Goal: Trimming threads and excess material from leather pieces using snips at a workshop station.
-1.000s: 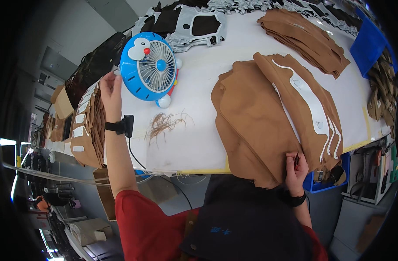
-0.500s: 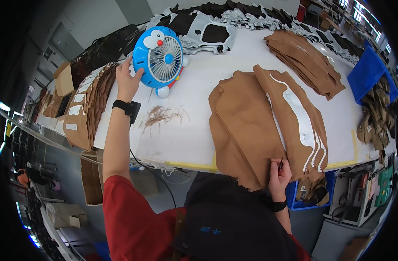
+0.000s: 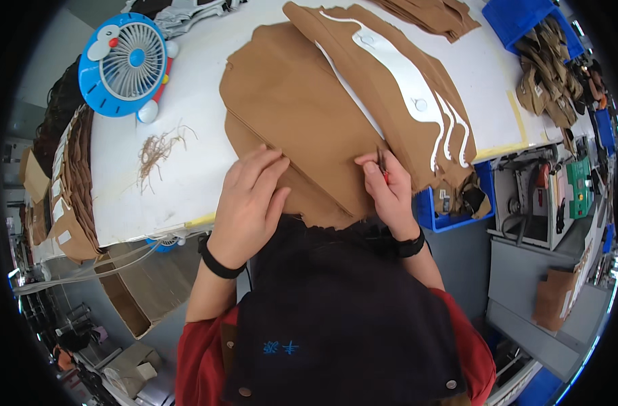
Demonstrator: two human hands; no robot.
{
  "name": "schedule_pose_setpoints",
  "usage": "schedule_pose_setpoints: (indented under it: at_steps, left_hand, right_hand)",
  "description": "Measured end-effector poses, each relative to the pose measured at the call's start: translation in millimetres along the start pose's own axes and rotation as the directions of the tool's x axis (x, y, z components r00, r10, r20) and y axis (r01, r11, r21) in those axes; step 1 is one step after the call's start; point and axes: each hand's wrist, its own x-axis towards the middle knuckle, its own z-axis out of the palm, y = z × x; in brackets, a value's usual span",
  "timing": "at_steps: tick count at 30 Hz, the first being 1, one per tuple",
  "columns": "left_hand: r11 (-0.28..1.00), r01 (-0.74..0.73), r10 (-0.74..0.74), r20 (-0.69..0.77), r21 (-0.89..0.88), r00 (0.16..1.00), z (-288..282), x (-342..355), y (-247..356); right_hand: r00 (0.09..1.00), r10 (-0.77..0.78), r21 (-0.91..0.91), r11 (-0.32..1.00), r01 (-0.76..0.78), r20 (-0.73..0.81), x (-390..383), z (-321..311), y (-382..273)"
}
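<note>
A brown fabric piece [image 3: 282,88] with a seam running slantwise across it lies at the table's front edge. My left hand [image 3: 245,203] rests its fingertips on the near left part of this fabric by the seam, fingers stretched out and open. My right hand [image 3: 392,196] is closed on a small tool with dark tips and a red part, which looks like thread snips [image 3: 382,162]; the palm hides most of it. That hand is over the fabric's right side. Beside it lies a folded brown piece [image 3: 363,81] with white wavy backing [image 3: 397,78].
A blue cartoon fan [image 3: 92,84] stands at the far left, with a tangle of brown threads [image 3: 157,154] nearer me. Stacked brown pieces [image 3: 79,176] line the left edge. Blue bins [image 3: 518,27] [image 3: 451,223] holding brown pieces are at the right and below the table edge.
My left hand has come away from beside the fan and down onto the brown fabric. My right hand still holds the small tool. The view has shifted, looking lower and further right.
</note>
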Motion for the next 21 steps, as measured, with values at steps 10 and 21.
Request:
schedule_pose_setpoints:
  at_steps: [10, 21]
  left_hand:
    - [0.991, 0.134, -0.129, -0.225, 0.007, 0.966, 19, 13, -10]
    - [0.996, 0.074, -0.079, -0.105, -0.048, 0.991, 15, 29, -16]
  right_hand:
    - [0.98, -0.142, -0.482, 0.855, 0.193, 0.141, -9, -15, -9]
    - [0.981, -0.177, -0.449, 0.873, 0.191, 0.073, -9, -10, -2]
